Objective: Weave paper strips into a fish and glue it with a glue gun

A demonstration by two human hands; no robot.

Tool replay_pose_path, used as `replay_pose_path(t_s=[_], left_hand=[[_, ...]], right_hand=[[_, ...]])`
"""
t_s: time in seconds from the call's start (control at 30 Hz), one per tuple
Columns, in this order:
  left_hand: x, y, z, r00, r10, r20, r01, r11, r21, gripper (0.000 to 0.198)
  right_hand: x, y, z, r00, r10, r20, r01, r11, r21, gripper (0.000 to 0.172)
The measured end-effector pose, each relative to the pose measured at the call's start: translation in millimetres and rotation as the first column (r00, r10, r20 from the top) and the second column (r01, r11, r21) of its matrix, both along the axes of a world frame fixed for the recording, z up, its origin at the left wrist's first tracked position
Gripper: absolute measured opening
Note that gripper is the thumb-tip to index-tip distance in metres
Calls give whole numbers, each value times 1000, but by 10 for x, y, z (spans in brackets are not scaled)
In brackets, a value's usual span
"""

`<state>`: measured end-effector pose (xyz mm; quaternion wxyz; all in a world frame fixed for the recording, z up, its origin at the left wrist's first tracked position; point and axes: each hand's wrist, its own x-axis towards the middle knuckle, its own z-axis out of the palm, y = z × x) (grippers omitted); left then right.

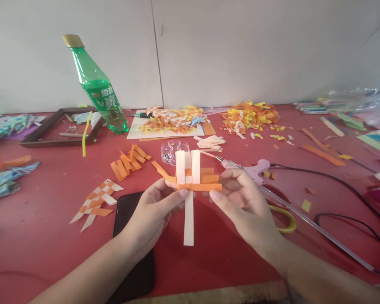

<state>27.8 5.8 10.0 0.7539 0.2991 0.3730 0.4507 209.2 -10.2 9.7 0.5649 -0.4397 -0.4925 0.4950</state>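
Observation:
Both hands hold a half-woven piece of orange and cream paper strips [193,175] above the red table [50,245]. My left hand [158,211] pinches its left side with thumb and fingers, and a long cream strip [188,221] hangs down below it. My right hand [240,202] grips the right end of the orange strips. A finished orange-and-cream woven fish [96,202] lies to the left, next to a black phone [129,215] partly under my left forearm.
A green bottle [98,88] and a wooden frame [50,135] stand at the back left. Loose orange strips [128,162], a glue gun [255,169] with its cable, yellow-handled scissors [285,219], a small clear box [172,152] and heaps of paper scraps [248,116] lie around.

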Motion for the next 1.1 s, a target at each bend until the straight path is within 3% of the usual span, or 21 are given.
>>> replay_pose_path(t_s=[0.13, 0.3, 0.53, 0.7, 0.8, 0.97, 1.1], left_hand=[[12, -8, 9, 1000, -3, 9, 3, 1000, 7, 8], [4, -10, -12, 999, 44, 32, -43, 999, -29, 12], [-4, -23, -12, 995, 60, -81, -64, 997, -46, 15], [3, -20, -10, 992, 83, -91, -84, 996, -8, 13], [5, -20, -12, 993, 92, -67, -91, 996, 11, 11], [2, -40, -5, 995, 40, -91, -36, 999, 41, 10], [14, -53, 4, 993, 15, -115, -8, 998, 68, 8]], right_hand=[[17, 13, 0, 999, 4, -46, -6, 1000, -30, 25], [20, 30, 37, 997, -75, 11, 75, 997, -13, 27], [-7, 9, 75, 991, -104, 88, 107, 994, -21, 27], [10, 4, 78, 992, -115, 52, 117, 992, -38, 29], [20, 13, 66, 996, -85, -2, 85, 994, -70, 29], [-4, 26, 22, 987, 125, -105, -136, 985, -105, 38], [-31, 10, 22, 995, 69, -75, -78, 989, -125, 34]])
